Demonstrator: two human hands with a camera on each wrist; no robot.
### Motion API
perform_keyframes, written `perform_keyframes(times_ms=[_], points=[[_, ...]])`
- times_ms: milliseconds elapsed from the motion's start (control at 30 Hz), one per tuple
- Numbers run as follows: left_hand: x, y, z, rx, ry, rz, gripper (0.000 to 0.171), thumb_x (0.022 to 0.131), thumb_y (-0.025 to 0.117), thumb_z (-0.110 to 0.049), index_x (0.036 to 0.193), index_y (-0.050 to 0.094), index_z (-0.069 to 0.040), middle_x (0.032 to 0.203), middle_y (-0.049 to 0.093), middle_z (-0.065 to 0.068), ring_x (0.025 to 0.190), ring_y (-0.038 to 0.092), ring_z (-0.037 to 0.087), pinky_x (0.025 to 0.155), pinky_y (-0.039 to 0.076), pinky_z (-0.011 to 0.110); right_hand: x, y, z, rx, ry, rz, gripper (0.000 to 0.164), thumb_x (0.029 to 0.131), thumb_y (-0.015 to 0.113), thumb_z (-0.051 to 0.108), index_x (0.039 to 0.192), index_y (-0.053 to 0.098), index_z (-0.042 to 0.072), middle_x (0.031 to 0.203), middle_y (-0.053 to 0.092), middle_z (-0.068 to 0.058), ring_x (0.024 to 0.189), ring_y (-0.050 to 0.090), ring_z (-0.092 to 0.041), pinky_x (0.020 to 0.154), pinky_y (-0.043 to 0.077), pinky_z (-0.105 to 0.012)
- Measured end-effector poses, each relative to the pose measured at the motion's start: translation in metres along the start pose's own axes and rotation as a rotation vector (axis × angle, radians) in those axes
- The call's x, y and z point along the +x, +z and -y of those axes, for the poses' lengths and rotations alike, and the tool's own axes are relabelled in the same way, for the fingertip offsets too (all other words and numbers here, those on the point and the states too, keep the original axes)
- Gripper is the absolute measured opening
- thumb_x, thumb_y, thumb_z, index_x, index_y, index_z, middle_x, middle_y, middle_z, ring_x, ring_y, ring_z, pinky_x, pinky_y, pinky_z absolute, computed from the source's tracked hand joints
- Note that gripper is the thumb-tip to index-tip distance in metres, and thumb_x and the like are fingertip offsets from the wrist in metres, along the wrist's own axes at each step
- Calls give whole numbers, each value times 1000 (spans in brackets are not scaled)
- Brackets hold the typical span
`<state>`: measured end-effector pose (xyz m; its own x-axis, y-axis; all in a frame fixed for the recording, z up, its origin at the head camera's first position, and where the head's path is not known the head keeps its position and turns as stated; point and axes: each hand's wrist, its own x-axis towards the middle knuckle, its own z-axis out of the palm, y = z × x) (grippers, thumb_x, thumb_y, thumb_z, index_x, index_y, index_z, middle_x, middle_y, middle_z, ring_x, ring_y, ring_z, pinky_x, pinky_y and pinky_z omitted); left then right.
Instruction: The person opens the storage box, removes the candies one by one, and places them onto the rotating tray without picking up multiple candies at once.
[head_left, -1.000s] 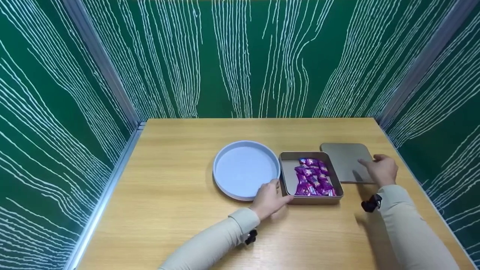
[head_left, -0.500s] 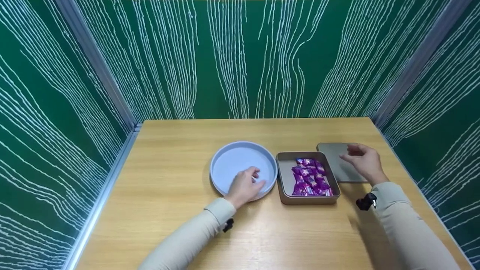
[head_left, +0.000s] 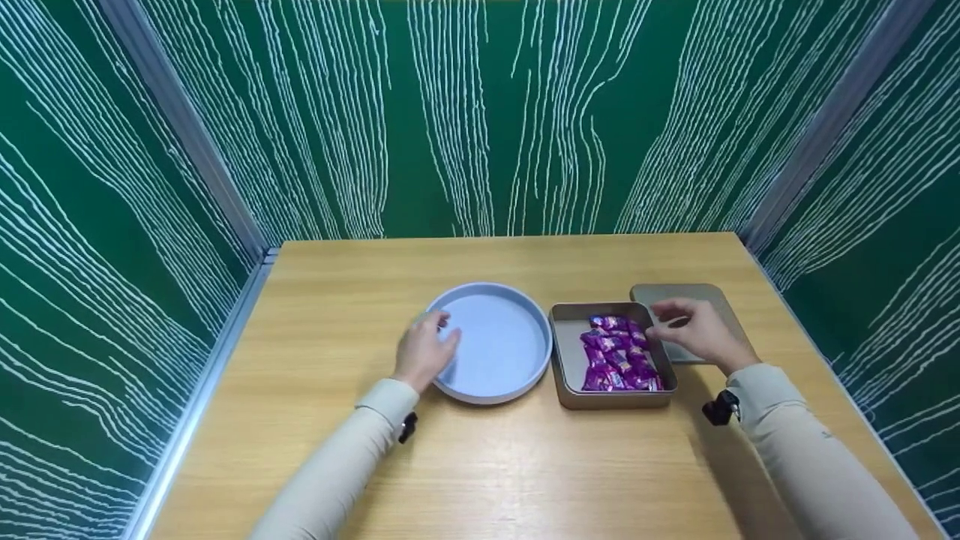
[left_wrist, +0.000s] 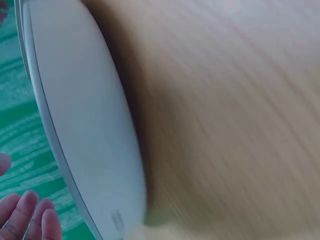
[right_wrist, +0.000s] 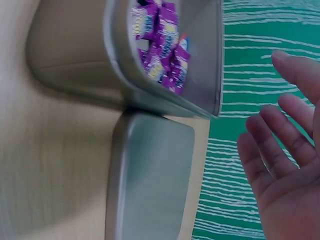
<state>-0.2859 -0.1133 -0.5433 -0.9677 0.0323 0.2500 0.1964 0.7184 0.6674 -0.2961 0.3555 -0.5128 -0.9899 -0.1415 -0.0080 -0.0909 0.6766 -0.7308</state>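
Note:
A square metal tin [head_left: 615,401] holds several purple-wrapped candies [head_left: 619,352], and its lid [head_left: 716,304] lies on the table behind it to the right. Left of the tin stands a round pale-blue tray [head_left: 499,345] with nothing in it. My left hand [head_left: 426,351] hovers at the tray's left rim, fingers loosely bent and holding nothing. Above the tin's right rim and the lid is my right hand [head_left: 697,330], its fingers relaxed and apart from the candies [right_wrist: 162,47] in the right wrist view. In the left wrist view the tray's outer side [left_wrist: 85,110] shows close by.
The wooden table [head_left: 480,480] carries these things. Green walls [head_left: 517,120] with white wavy lines enclose it at the back and both sides, with metal posts [head_left: 187,127] at the corners.
My left hand has moved left from the gap between tray and tin, across the tray to its left rim. My right hand has gone from over the lid leftward to the tin's right edge.

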Motion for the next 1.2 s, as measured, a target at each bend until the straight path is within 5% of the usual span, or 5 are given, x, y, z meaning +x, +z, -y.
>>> perform_keyframes(times_ms=[133,267,467,867,1200], points=[[7,-7,14,51,-7,-46,35,99,77,-21,127,74,0,125,75,17,121,70,37,107,59,50,1,11,-2,-2,-44,76,52,94,85,13,137,66,-10,132,69,-33,119,67,-46,86,55,-15],[12,-13,25,80,-47,-50,39,99,78,-22,130,72,1,132,72,20,127,66,40,110,58,52,2,21,-1,-38,-72,131,48,93,86,9,133,68,-10,133,69,-33,118,67,-48,95,64,-40],[17,-16,42,73,-151,1,51,102,76,-25,143,63,1,145,63,24,136,60,43,113,56,55,6,31,0,-141,-202,183,41,87,88,2,123,73,-12,125,72,-33,120,66,-54,107,53,-70],[22,-6,63,-61,-233,62,58,106,68,-27,151,54,9,134,70,28,125,69,44,111,58,53,11,51,-4,-342,-310,264,41,79,92,6,113,74,-8,113,75,-26,110,70,-51,103,56,-68],[25,5,76,-94,-188,16,46,111,50,-22,135,66,13,108,79,24,106,76,39,103,61,52,18,62,-6,-453,-387,244,34,77,94,9,107,81,-1,98,80,-14,89,74,-32,87,64,-56]])
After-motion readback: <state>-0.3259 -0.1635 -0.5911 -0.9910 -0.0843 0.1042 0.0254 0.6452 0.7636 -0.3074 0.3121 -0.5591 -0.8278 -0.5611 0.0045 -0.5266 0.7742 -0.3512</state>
